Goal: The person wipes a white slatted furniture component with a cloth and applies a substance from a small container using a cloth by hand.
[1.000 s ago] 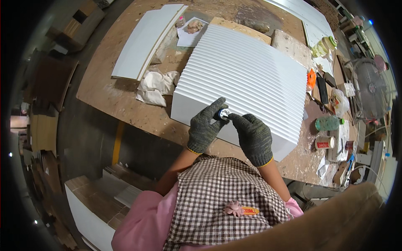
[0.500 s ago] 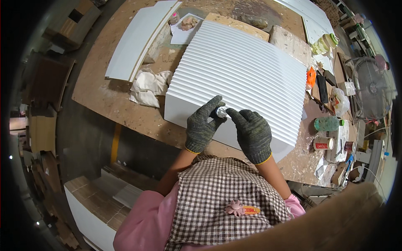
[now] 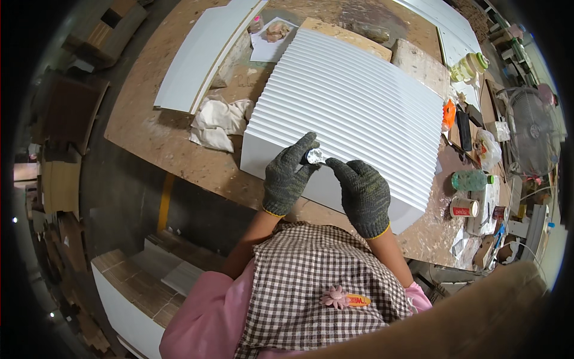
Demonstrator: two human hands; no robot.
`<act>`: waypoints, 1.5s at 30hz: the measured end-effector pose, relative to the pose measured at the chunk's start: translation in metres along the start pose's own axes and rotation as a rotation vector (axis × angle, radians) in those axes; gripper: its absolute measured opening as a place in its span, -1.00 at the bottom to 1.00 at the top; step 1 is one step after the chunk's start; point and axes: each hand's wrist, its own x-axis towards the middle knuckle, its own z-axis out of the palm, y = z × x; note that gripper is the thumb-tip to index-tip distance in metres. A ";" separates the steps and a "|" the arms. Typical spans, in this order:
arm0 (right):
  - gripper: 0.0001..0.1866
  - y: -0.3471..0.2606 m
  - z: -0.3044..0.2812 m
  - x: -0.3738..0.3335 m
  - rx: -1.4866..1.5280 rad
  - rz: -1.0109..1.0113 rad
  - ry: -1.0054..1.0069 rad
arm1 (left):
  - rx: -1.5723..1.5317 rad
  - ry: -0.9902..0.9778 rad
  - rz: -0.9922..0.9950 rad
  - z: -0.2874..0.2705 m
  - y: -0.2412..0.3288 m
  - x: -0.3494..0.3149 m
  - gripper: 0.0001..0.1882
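Note:
My left hand (image 3: 283, 180), in a dark grey knit glove with a yellow cuff, grips a small round piece with a shiny, foil-like silver face (image 3: 315, 156) between thumb and fingers. My right hand (image 3: 366, 197), gloved alike, has its fingers bent together with the tips at the right side of that piece. Whatever the right fingertips pinch, if anything, is too small to make out. Both hands hover over the near edge of a white ribbed panel (image 3: 353, 107), which lies raised on the workbench (image 3: 173, 140).
A crumpled white cloth (image 3: 216, 122) and a long white board (image 3: 206, 57) lie left of the panel. On the right are a green-capped bottle (image 3: 469, 180), a paper cup (image 3: 464, 207), an orange item (image 3: 448, 115), a plastic bag (image 3: 489, 149) and a fan (image 3: 529, 122).
My right fingertips have drawn slightly away from the silver face, so more of it shows. The left hand has shifted a little leftward, still holding the piece.

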 end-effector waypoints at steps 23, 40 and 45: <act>-0.49 0.005 0.015 0.019 -0.077 0.004 -0.049 | 0.098 -0.002 0.154 0.000 -0.012 0.017 -0.41; -0.57 -0.005 0.016 0.024 -0.138 0.094 -0.137 | 0.217 0.055 0.266 0.007 -0.015 0.021 -0.42; -0.58 -0.001 0.018 0.024 -0.052 0.094 -0.025 | 0.025 -0.018 0.010 0.003 -0.008 0.021 -0.36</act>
